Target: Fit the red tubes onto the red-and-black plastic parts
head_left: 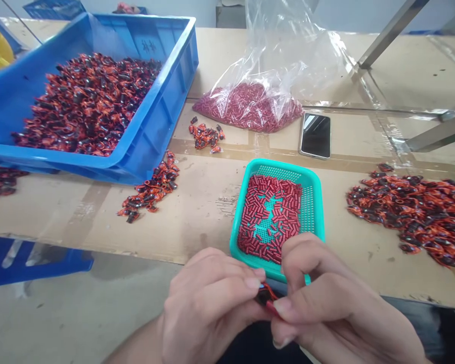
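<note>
My left hand (212, 298) is closed on a small black part with orange wires (264, 294), just past the table's front edge. Against that part, my right hand (326, 303) pinches a short red tube (273, 309) between thumb and fingers. How far the tube sits on the wires is hidden by the fingertips. Right behind both hands stands a green mesh basket (315, 202), with many short red tubes (252, 202) lying loose in it.
A large blue crate (167, 101) full of black-and-orange parts stands at the left. More such parts lie in piles, the biggest pile (413, 207) at the right. Behind the basket are a transparent bag of red tubes (250, 103) and a phone (316, 134). Metal legs (394, 33) rise at the right.
</note>
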`<state>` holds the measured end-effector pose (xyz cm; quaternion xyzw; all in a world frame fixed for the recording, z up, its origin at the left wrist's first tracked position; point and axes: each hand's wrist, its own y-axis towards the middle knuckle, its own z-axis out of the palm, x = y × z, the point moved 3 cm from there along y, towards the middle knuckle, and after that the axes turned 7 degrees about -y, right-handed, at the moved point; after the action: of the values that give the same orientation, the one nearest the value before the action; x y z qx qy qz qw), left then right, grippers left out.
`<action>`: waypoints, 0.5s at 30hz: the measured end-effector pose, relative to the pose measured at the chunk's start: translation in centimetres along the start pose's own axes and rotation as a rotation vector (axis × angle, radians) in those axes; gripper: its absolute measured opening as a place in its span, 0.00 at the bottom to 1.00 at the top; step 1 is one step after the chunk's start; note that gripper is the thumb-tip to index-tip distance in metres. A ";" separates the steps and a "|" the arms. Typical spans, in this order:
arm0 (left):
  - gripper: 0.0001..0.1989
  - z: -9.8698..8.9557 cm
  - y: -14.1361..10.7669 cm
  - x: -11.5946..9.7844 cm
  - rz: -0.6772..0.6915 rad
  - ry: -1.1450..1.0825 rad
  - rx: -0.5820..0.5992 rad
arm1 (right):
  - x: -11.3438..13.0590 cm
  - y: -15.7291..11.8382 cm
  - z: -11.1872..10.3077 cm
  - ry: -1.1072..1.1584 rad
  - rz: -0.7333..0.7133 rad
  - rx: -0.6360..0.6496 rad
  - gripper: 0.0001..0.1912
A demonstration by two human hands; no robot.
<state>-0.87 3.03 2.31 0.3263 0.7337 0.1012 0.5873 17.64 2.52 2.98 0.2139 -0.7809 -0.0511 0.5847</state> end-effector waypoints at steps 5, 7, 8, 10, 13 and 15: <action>0.09 0.1 -0.1 -0.2 0.042 0.058 0.001 | -0.1 -0.3 -0.4 -0.043 -0.004 0.078 0.07; 0.08 0.1 -0.2 -0.2 0.033 0.057 -0.001 | 0.0 -0.1 -0.5 -0.058 -0.014 0.089 0.09; 0.06 0.0 -0.2 -0.3 0.032 0.050 0.002 | 0.0 0.0 -0.5 -0.066 -0.020 0.090 0.09; 0.02 -0.1 -0.1 -0.4 0.034 0.033 0.020 | -0.1 0.4 -0.5 -0.066 -0.013 0.100 0.09; 0.11 -0.1 -0.2 -0.8 -0.020 0.021 0.077 | -0.9 0.6 -0.4 0.032 0.131 0.164 0.09; 0.17 0.2 -0.7 -1.1 -0.090 0.020 0.048 | -1.8 0.2 -0.2 0.164 0.325 0.234 0.08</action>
<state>-0.83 1.79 2.70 0.3061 0.7558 0.0602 0.5757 18.15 3.41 1.48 0.1552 -0.7555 0.1526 0.6179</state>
